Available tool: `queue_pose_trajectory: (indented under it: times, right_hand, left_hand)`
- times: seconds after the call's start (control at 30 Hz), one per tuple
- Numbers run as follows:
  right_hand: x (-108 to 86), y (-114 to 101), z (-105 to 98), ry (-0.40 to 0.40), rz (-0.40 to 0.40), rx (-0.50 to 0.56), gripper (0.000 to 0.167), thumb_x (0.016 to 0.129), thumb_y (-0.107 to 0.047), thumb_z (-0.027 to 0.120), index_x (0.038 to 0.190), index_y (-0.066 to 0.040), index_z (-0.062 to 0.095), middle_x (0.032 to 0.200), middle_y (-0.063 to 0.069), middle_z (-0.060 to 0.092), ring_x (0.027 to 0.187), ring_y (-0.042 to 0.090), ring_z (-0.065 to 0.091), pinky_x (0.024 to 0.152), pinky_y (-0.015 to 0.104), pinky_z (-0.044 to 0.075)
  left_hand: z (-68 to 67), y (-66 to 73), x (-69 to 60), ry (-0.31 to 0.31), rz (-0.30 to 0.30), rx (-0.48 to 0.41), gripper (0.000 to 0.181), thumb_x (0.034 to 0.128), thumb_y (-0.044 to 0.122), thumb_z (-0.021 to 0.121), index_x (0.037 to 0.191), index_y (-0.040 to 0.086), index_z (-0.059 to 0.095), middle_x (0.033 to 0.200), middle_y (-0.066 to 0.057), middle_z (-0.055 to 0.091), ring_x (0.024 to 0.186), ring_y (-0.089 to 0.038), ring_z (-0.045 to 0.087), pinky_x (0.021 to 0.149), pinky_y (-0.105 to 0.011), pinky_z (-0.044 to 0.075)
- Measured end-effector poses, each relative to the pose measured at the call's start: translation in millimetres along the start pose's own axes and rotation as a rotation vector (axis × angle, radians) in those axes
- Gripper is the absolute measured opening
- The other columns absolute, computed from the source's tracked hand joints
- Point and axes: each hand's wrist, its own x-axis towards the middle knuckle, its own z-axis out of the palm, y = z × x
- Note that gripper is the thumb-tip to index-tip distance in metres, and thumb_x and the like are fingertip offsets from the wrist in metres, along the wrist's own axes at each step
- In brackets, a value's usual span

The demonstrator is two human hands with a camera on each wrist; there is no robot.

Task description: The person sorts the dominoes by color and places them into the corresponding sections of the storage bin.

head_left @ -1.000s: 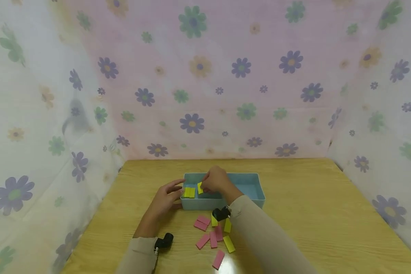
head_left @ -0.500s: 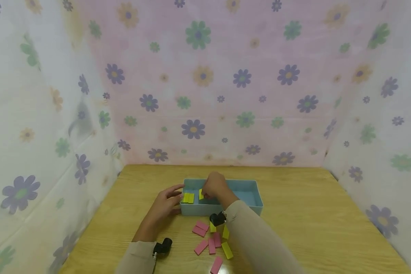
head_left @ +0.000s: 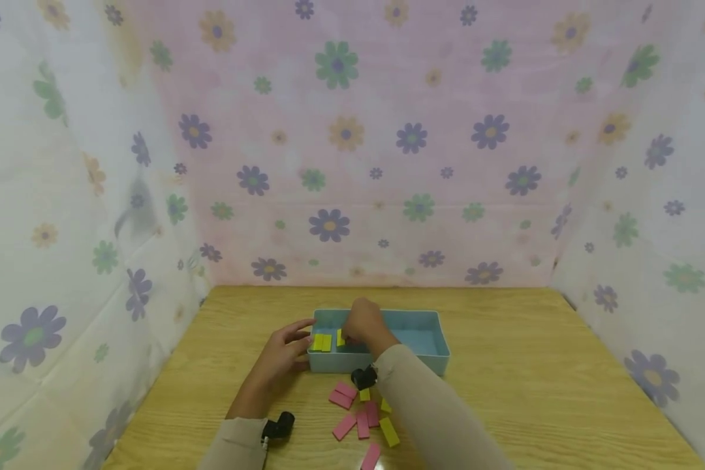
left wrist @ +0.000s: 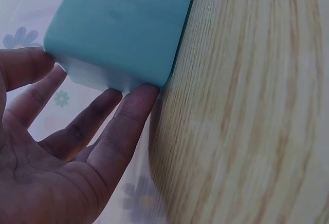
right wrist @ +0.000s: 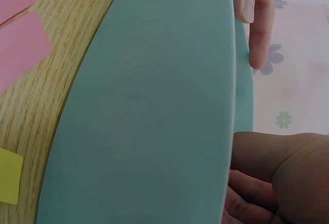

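Observation:
A pale blue rectangular box (head_left: pixel 382 363) stands on the wooden table. My left hand (head_left: pixel 279 356) rests its fingertips on the box's left end; in the left wrist view the spread fingers (left wrist: pixel 105 147) touch that end wall. My right hand (head_left: pixel 364 323) reaches down into the box and pinches a yellow domino-like block (head_left: pixel 341 337). The fingertips lie hidden behind the front wall in the right wrist view. Two yellow blocks (head_left: pixel 322 343) sit side by side at the box's left end, apart from the held one.
Several pink blocks (head_left: pixel 344 427) and yellow blocks (head_left: pixel 390 432) lie loose on the table (head_left: pixel 505 378) in front of the box, some partly covered by the right sleeve. Flower-patterned cloth (head_left: pixel 382 130) encloses the back and sides. Each wrist carries a small black camera (head_left: pixel 279 425).
The right hand has gone lower into the box with the yellow block, which is now more covered by the fingers. The left hand keeps its place at the box. The head view has tilted slightly.

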Motion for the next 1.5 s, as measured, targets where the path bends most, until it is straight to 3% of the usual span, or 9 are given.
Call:
queue_pose_trajectory:
  times: [0.37, 0.57, 0.93, 1.13, 1.3, 1.5]
  right_hand:
    - [3.3, -6.2, 4.0, 0.011, -0.002, -0.075, 0.016, 0.076, -0.004, 0.089, 0.066, -0.004, 0.076, 0.058, 0.004, 0.071, 0.055, 0.018, 0.067, 0.060, 0.033, 0.059]
    - [-0.9, -7.3, 11.7, -0.004, 0.004, -0.110, 0.016, 0.078, -0.004, 0.087, 0.065, -0.004, 0.077, 0.061, 0.006, 0.072, 0.052, 0.017, 0.059, 0.055, 0.031, 0.053]
    - [8.5, -5.5, 23.1, 0.033, 0.027, -0.149, 0.018, 0.075, -0.008, 0.091, 0.072, -0.003, 0.074, 0.071, 0.006, 0.068, 0.065, 0.021, 0.060, 0.064, 0.036, 0.057]
    - [9.9, -7.3, 25.4, 0.013, 0.046, -0.099, 0.017, 0.077, -0.008, 0.089, 0.073, -0.003, 0.074, 0.069, 0.008, 0.066, 0.062, 0.022, 0.059, 0.056, 0.032, 0.051]
    - [9.3, -7.6, 25.5, 0.018, 0.057, -0.057, 0.015, 0.077, -0.007, 0.089, 0.078, -0.002, 0.075, 0.069, 0.008, 0.065, 0.061, 0.022, 0.060, 0.056, 0.033, 0.051]
    - [10.5, -3.5, 27.2, 0.022, 0.058, -0.013, 0.018, 0.078, -0.011, 0.088, 0.073, -0.004, 0.073, 0.064, 0.006, 0.065, 0.057, 0.020, 0.060, 0.057, 0.034, 0.053]
  left_hand:
    - [-1.2, 3.1, 2.9, -0.016, 0.019, -0.004, 0.046, 0.1059, 0.012, 0.059, 0.151, 0.016, 0.054, 0.148, -0.027, 0.052, 0.125, -0.043, 0.063, 0.085, -0.054, 0.062]
    - [-2.5, -2.0, -1.2, -0.011, 0.003, -0.010, 0.046, 0.1053, 0.013, 0.060, 0.151, 0.016, 0.055, 0.148, -0.028, 0.051, 0.124, -0.043, 0.064, 0.085, -0.054, 0.062]
    - [-2.3, -3.2, -0.5, -0.020, 0.010, -0.005, 0.046, 0.1062, 0.013, 0.058, 0.152, 0.015, 0.053, 0.148, -0.028, 0.050, 0.125, -0.042, 0.063, 0.084, -0.051, 0.063]
    - [-2.1, -0.5, -1.0, -0.017, 0.013, -0.017, 0.047, 0.1062, 0.012, 0.058, 0.153, 0.014, 0.052, 0.149, -0.028, 0.050, 0.127, -0.043, 0.061, 0.085, -0.052, 0.063]
    - [-1.2, 1.6, -1.5, -0.007, 0.009, -0.004, 0.046, 0.1062, 0.013, 0.058, 0.152, 0.014, 0.053, 0.148, -0.027, 0.051, 0.126, -0.043, 0.062, 0.084, -0.052, 0.063]
    - [-0.8, 1.0, -2.2, -0.014, 0.009, -0.004, 0.046, 0.1064, 0.011, 0.057, 0.152, 0.014, 0.053, 0.148, -0.028, 0.051, 0.127, -0.044, 0.061, 0.084, -0.053, 0.063]
